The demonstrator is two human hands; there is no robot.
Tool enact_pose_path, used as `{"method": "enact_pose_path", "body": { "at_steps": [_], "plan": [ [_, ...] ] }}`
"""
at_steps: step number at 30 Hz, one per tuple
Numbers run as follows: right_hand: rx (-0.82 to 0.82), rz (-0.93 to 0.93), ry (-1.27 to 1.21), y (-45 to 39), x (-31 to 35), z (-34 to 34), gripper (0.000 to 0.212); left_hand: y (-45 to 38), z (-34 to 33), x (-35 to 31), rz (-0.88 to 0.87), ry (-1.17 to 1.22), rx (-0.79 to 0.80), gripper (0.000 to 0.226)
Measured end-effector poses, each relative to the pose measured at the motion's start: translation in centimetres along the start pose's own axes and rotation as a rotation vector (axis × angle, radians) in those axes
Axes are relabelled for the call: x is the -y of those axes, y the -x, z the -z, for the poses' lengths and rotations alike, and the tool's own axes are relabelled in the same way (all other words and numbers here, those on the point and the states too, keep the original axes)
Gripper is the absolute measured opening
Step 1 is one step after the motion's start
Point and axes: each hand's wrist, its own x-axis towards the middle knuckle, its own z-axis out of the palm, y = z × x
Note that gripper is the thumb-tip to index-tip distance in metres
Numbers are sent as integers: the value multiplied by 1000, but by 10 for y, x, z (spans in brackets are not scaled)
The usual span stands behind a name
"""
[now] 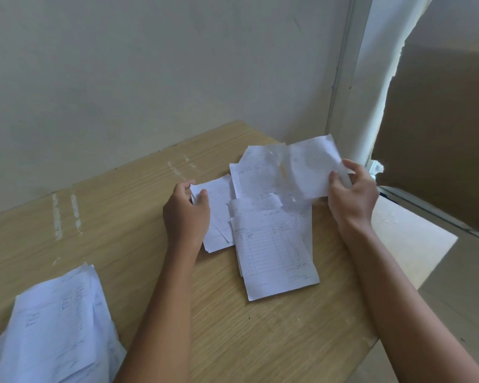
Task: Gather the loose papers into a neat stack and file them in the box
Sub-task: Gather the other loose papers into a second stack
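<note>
Wood-grain table, loose papers, pale wall

I see my left hand pinching the corner of a small slip that lies on the desk. My right hand grips a crumpled sheet, lifted above the loose papers spread between the hands. A ruled form lies on top of them, nearest me. A thick pile sits well apart at the desk's near left edge. A cardboard panel stands at right, beyond the desk.
</note>
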Motion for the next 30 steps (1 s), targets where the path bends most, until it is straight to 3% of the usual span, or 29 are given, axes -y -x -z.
{"method": "enact_pose_path", "body": {
  "at_steps": [4,6,8,14,17,20,22,25,27,30],
  "plan": [
    [-156,-149,-170,-5,1,4,38,1,0,-2,8,-14,15,32],
    [-153,-196,-257,-5,3,3,38,1,-1,-2,9,-16,33,34],
    [-88,-142,-228,-2,2,-1,40,2,-3,-2,11,-25,50,37],
    [281,223,184,23,4,-21,33,4,-9,-4,-8,-75,110,36],
    [328,282,238,27,3,-21,15,1,-7,-2,19,-27,132,34],
    [267,385,240,31,10,-19,28,5,-5,-7,14,-85,162,37],
    [227,381,286,29,9,-14,25,7,-5,-9,-15,-139,153,41],
    [412,260,435,29,0,-13,32,7,-9,-9,-44,-250,151,43],
    [556,238,462,34,4,-21,31,7,-13,-9,-118,-362,239,43],
    [654,215,409,31,14,-32,41,5,-16,-9,-160,-336,414,44]
  ]
}}
